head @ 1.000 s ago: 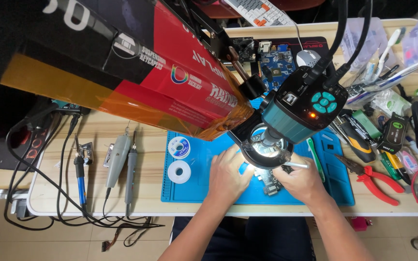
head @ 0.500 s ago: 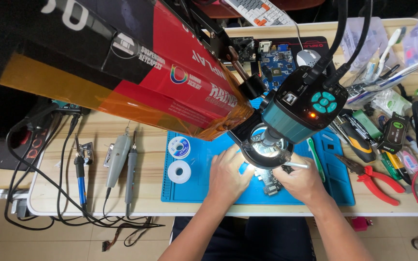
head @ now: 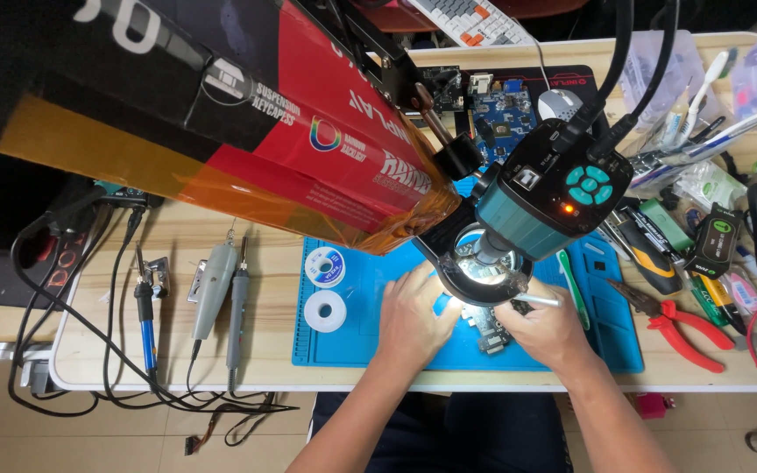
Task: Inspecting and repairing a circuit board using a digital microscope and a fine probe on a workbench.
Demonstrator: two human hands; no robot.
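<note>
Under the ring light (head: 486, 265), the right hand (head: 549, 328) pinches a slim metal tool (head: 538, 300), pointed left toward the small circuit board (head: 490, 335); the left hand (head: 413, 317) rests flat, fingers spread, just left of it.

Red pliers (head: 689, 331) lie right of the blue mat (head: 352, 337); two solder spools (head: 325, 289) sit on it.

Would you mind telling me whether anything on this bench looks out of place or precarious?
Yes: a large red and black cardboard box looms tilted over the bench's left half, hiding what is behind it. On the right, tools lie heaped, with red-handled pliers half off the blue mat. Both hands work normally.
</note>
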